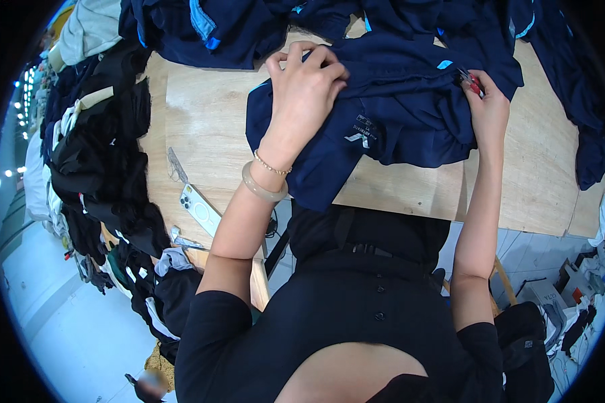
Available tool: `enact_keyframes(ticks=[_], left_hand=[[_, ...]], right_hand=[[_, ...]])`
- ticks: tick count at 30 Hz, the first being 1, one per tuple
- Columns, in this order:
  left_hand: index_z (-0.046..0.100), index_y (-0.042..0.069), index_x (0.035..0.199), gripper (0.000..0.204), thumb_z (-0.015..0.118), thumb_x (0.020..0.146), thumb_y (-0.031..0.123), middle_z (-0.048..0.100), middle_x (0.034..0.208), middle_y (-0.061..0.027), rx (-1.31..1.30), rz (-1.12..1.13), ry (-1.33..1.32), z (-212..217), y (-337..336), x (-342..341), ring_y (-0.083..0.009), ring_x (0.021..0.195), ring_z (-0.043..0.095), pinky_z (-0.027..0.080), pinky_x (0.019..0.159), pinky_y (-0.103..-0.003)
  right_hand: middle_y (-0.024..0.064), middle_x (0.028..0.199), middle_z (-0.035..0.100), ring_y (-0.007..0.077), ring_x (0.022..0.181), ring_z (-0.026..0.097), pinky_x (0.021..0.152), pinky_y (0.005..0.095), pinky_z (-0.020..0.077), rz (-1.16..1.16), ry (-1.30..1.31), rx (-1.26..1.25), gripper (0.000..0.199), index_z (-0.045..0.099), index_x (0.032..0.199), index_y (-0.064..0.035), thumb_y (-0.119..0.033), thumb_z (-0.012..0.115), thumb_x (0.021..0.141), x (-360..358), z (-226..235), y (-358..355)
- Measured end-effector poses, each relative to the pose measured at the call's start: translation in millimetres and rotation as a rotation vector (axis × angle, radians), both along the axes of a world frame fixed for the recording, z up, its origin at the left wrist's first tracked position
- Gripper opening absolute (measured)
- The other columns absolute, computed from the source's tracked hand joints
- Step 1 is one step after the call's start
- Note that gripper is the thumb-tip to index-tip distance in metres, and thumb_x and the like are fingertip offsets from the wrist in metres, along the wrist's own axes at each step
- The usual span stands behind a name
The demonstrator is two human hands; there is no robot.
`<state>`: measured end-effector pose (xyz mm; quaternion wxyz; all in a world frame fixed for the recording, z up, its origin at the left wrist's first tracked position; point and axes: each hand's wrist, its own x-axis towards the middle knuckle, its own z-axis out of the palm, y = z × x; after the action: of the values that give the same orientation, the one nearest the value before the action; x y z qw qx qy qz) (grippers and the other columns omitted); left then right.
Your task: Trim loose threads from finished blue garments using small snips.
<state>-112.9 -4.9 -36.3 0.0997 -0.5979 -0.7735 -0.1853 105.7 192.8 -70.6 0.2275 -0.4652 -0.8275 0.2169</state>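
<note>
A navy garment [410, 127] with a small light-grey print and light-blue patches lies rumpled on the wooden table in front of me. My left hand [306, 84] is on its upper left part, fingers bent, with thumb and forefinger closed on a fold of the cloth. A beaded bracelet and a pale bangle circle that wrist. At the garment's right side my right hand [489, 101] grips small red-handled thread snips [474, 84], their metal blades pointing up and left beside a light-blue patch [444, 64]. The right fingertips are partly hidden.
More navy garments [249, 33] cover the table's far edge and hang down at the right [588, 148]. Black clothes [107, 168] are heaped at the left. A white phone [199, 209] lies on the wooden table [202, 107]. Cardboard boxes [541, 295] stand at the lower right.
</note>
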Motion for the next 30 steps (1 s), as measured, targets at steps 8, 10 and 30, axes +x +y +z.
enact_keyframes(ticks=[8, 10, 30], left_hand=[[0.068, -0.002, 0.096, 0.012, 0.061, 0.089, 0.004, 0.068, 0.090, -0.0062, 0.503, 0.197, -0.957, 38, -54, -68, -0.0110, 0.082, 0.063, 0.049, 0.079, -0.022], [0.070, -0.003, 0.095, 0.016, 0.060, 0.091, 0.008, 0.069, 0.086, -0.0077, 0.608, 0.404, -0.781, 43, -73, -81, -0.0097, 0.075, 0.063, 0.049, 0.075, -0.022], [0.066, 0.004, 0.093, 0.022, 0.071, 0.071, -0.001, 0.059, 0.094, -0.0074, 0.095, 0.068, -0.253, -17, -26, -23, -0.0269, 0.087, 0.056, 0.048, 0.076, -0.034]], right_hand=[[0.0133, 0.080, 0.069, 0.0201, 0.066, 0.065, 0.063, 0.0284, 0.0480, -0.020, 0.030, -0.047, 0.020, 0.068, 0.100, -0.0055, -0.017, 0.067, 0.083, 0, -2, 1], [0.0130, 0.080, 0.069, 0.0200, 0.066, 0.065, 0.064, 0.0284, 0.0482, -0.014, 0.048, -0.060, 0.020, 0.068, 0.100, -0.0048, -0.016, 0.067, 0.083, -1, 0, 3], [0.0045, 0.092, 0.060, 0.0123, 0.080, 0.056, 0.072, 0.0275, 0.0431, 0.403, 0.615, -0.548, 0.029, 0.061, 0.108, -0.0034, -0.027, 0.059, 0.092, -96, 10, -72]])
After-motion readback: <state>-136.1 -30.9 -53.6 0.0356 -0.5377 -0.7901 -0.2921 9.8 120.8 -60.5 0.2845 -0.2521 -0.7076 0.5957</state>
